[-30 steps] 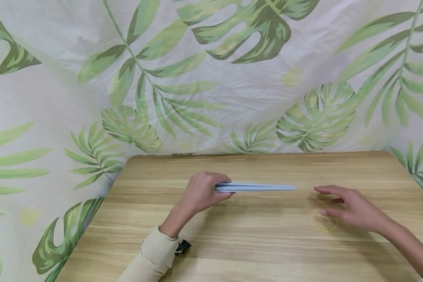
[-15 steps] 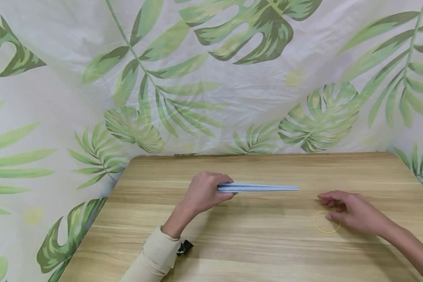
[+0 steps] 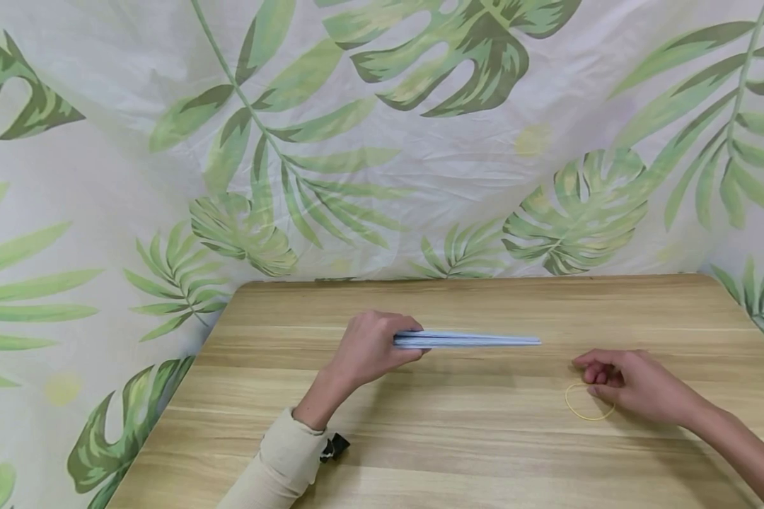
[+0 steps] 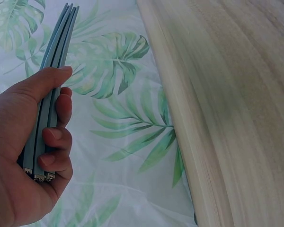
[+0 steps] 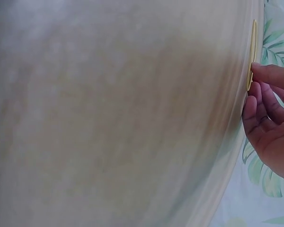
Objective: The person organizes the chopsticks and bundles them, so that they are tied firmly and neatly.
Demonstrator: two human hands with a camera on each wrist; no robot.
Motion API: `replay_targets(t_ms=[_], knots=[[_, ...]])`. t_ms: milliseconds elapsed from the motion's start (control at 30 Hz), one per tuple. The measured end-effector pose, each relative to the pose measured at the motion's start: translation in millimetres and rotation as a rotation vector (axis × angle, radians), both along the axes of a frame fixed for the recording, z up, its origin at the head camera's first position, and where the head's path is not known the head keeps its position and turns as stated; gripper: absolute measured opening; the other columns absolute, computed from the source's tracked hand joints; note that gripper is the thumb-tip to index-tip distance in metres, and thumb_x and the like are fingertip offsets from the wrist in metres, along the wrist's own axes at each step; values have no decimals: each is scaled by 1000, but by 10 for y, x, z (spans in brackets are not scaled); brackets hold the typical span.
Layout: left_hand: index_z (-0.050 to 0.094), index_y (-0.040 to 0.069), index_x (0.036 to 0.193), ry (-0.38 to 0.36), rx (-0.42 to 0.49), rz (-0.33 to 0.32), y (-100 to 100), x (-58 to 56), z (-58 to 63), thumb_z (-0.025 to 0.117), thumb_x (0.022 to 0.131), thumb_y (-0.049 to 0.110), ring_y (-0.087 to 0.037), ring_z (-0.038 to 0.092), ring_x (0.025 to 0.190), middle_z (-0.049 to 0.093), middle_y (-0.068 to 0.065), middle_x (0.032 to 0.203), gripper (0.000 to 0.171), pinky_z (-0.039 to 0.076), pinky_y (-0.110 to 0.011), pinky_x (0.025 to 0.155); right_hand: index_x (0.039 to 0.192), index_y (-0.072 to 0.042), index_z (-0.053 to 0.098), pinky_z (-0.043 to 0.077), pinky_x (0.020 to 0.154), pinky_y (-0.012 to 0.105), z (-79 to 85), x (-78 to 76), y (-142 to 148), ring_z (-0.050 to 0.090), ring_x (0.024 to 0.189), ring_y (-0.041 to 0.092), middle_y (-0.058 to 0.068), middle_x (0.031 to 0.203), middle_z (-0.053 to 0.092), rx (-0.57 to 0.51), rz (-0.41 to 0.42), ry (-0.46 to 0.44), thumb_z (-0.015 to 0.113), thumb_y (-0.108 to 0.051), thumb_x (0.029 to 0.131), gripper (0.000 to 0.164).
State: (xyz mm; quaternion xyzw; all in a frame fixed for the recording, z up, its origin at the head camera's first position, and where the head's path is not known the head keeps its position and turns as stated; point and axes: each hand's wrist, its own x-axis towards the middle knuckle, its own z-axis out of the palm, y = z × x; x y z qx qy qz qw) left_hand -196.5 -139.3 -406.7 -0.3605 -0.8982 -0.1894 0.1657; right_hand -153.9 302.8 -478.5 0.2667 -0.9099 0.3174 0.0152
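Observation:
A bundle of several slim light-blue chopsticks [image 3: 471,340] is gripped in my left hand [image 3: 372,346], above the table and pointing right. In the left wrist view, my fingers curl round the chopsticks [image 4: 52,113] near their patterned silver ends, with the thumb along them. A thin yellow rubber band [image 3: 589,418] lies as an open loop on the table at right. My right hand [image 3: 643,389] pinches its edge, thumb on the band and fingers curled. The right wrist view shows the rubber band [image 5: 253,42] nearly edge-on at the thumb tip.
The wood-grain table [image 3: 471,452] spans the lower part of the head view. Leaf-patterned cloth [image 3: 420,177] hangs behind and beside it. A black clip-like object [image 3: 335,447] shows beside the left sleeve [image 3: 286,452].
My right hand has lowered slightly and its fingers have drawn in toward the thumb at the rubber band. The left hand and chopsticks stay nearly still; the head view shifts slightly.

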Motion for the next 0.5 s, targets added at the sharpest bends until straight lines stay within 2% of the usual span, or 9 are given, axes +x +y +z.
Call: replay_targets(t_ms=[300,500], knots=[[83,20,96,3,-4,-3,3,-2,-8,91,87,28,1,60,62,79,9,84,14,47,-18,60,116,-4,77,50,64,20,11,1,-41,54,77,-10,-19,88,67,52,27,-4,85,-2,87,30],[83,21,96,6,-16,3,2,1,-9,90,87,29,0,60,62,79,10,83,14,47,-18,60,116,-2,75,50,64,20,27,-14,-56,53,77,-10,-18,88,66,78,72,-18,80,2,91,26]])
